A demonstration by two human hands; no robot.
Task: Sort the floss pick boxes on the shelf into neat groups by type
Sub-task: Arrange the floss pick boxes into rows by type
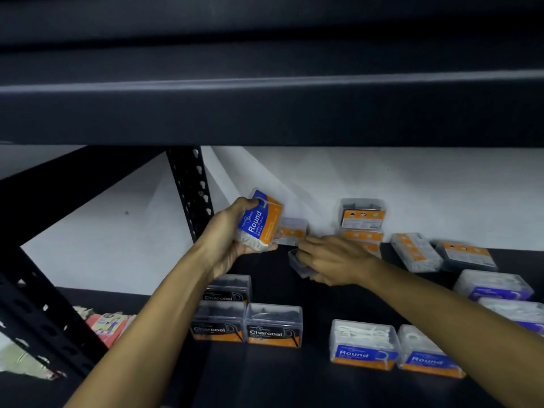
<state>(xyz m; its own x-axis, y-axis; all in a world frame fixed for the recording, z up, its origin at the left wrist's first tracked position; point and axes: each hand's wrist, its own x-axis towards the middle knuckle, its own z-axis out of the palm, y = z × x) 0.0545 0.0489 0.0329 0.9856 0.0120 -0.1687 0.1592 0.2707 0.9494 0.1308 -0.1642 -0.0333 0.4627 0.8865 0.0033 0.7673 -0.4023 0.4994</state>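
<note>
My left hand point(232, 231) grips a blue Round box point(260, 220), fingers curled round its lower edge and thumb over its top, holding it tilted in the air above the shelf point(318, 375), near the back wall point(382, 178). My right hand point(329, 259) reaches in beside it, fingers curled round a dark box point(297, 262) that is tipped on edge just above the shelf; its label is turned away from me. Right behind both hands an orange-backed box point(291, 232) leans at the wall, touching the Round box.

Further right along the wall a stack of boxes point(362, 223) shows orange back labels, and beside it two more boxes point(415, 251) point(466, 254) lie tilted, backs up. Below my left forearm three Charcoal boxes point(228, 290) point(219, 322) point(274, 325) stand in a tight group, the front two side by side and touching, the third just behind them. At the front right two Round boxes point(363, 344) point(426, 353) stand side by side, labels towards me. Behind those, by my right forearm, two more boxes with blue labels point(493, 285) point(518, 312) lie near the right edge, blurred.

On the left, past the black perforated upright point(191, 189), some pink packets point(107, 325) lie on the shelf. A dark upper shelf point(265, 107) fills the top of my view.
</note>
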